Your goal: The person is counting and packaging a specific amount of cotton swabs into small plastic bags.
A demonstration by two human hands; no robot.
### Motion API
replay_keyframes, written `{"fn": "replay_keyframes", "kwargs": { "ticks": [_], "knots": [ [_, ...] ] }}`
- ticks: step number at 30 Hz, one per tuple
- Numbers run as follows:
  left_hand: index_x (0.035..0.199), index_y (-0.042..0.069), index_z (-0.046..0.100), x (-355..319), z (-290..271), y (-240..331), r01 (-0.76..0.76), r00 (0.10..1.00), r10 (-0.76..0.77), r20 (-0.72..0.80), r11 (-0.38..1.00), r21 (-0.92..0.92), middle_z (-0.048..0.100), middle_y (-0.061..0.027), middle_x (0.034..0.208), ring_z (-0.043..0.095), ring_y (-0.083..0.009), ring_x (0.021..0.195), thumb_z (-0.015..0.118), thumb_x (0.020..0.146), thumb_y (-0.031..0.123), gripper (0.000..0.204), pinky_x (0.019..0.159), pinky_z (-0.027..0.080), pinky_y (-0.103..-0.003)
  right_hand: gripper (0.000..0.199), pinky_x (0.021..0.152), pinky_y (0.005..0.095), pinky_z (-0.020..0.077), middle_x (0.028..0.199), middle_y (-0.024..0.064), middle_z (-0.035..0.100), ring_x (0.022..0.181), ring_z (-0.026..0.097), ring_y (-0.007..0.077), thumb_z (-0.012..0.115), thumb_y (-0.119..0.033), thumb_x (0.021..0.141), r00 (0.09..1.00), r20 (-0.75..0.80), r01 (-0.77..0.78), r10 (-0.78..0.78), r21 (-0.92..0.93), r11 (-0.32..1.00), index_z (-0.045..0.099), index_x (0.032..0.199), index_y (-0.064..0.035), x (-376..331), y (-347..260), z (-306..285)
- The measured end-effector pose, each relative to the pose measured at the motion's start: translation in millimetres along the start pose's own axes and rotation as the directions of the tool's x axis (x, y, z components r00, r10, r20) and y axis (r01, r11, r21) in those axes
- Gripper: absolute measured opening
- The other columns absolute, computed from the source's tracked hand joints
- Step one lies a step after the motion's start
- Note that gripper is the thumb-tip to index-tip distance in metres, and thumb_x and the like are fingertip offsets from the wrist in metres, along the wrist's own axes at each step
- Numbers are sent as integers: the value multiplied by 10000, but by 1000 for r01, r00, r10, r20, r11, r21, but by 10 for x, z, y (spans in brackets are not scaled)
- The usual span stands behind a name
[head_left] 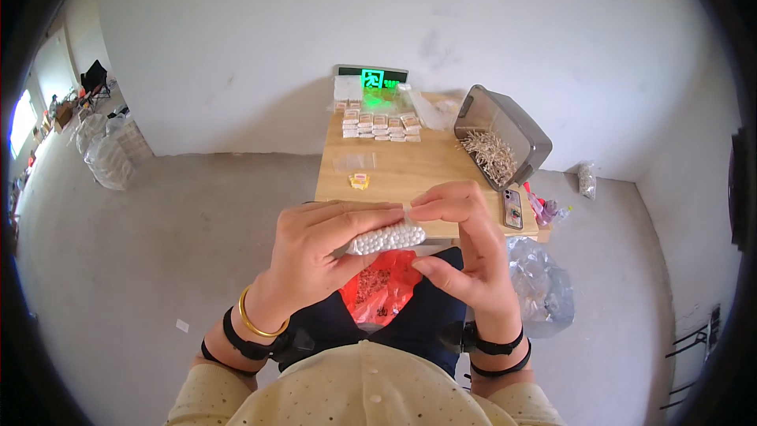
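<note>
My left hand point(311, 244) is closed around a small clear packet of cotton swabs point(386, 239), its rows of white tips facing me. The packet is held above my lap, in front of the table's near edge. At its right end is my right hand point(469, 248), with bent fingers whose tips touch or nearly touch the packet's upper corner. The right thumb stands well apart below. A red plastic bag point(380, 288) with small reddish pieces in it lies between my thighs, under the packet.
On the wooden table point(426, 166) are stacked small packets point(378, 126), yellow-and-white cards point(359, 181), a flat clear bag point(355, 162) and a phone point(512, 210). A tipped grey bin point(524, 130) holds loose sticks. A large clear bag point(544, 288) sits right of my legs.
</note>
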State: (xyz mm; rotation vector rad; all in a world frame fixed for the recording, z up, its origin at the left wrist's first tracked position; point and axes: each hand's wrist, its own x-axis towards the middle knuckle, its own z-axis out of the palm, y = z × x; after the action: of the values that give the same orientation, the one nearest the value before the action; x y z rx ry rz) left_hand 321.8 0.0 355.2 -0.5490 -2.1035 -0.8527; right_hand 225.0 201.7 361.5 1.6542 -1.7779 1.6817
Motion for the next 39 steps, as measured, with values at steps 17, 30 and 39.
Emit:
{"fn": "replay_keyframes", "kwargs": {
  "ticks": [17, 30, 39],
  "knots": [
    [1068, 42, 741, -125, -144, -96, -61, 997, 45, -59, 948, -311, 763, -103, 1033, 736, -231, 871, 819, 747, 8, 332, 720, 573, -294, 283, 784, 333, 498, 974, 65, 676, 933, 608, 223, 828, -52, 735, 998, -10, 52, -55, -187, 981, 794, 1015, -65, 87, -191, 152],
    [1023, 1, 729, -74, 4, -175, 118, 993, -100, 63, 879, -462, 761, -108, 982, 722, -203, 823, 807, 801, 16, 236, 720, 554, -277, 247, 783, 304, 522, 1017, 90, 645, 908, 646, 193, 828, -78, 796, 988, -58, -137, 140, 58, 989, 753, 1026, -30, -42, 29, 82],
    [1045, 23, 739, -12, 134, -219, 69, 998, -66, 19, 933, -354, 761, -102, 987, 718, -203, 828, 796, 796, -7, 258, 705, 560, -281, 265, 813, 328, 513, 997, 95, 662, 927, 633, 225, 831, -68, 776, 989, -75, -125, 127, 25, 992, 745, 1024, -32, -54, 127, 48]
  ]
}}
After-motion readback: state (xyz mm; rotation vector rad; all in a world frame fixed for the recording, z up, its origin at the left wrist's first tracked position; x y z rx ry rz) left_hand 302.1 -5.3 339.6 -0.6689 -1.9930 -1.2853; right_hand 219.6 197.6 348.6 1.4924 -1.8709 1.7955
